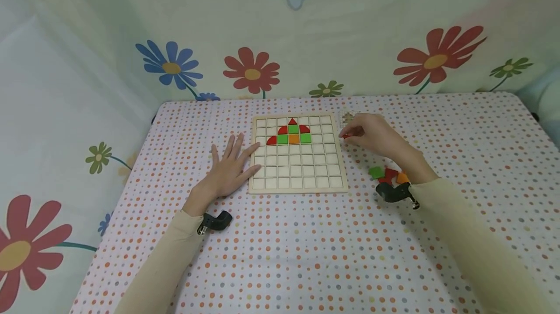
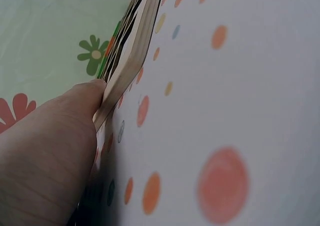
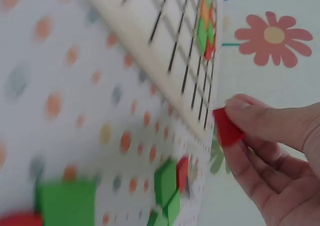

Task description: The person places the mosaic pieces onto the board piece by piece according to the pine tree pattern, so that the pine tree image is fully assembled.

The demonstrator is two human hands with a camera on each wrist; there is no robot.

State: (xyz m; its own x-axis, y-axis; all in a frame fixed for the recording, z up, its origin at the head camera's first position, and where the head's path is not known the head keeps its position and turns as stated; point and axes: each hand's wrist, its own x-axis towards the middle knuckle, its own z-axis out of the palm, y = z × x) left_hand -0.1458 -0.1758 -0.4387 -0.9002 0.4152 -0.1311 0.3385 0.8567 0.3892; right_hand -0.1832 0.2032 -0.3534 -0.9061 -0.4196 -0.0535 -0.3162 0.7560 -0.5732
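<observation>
Left hand (image 1: 228,170) spread against grid board (image 1: 295,160), right hand (image 1: 373,135) pinching red piece (image 3: 228,129)

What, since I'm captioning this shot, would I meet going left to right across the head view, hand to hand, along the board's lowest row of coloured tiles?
Left hand → red curved-edged tile → first green tile → orange tile → second green tile → pinched red piece → right hand.

Board (image 1: 295,172) on table (image 1: 280,255), tiles (image 1: 293,139) inside, loose pieces (image 1: 388,175) right
</observation>
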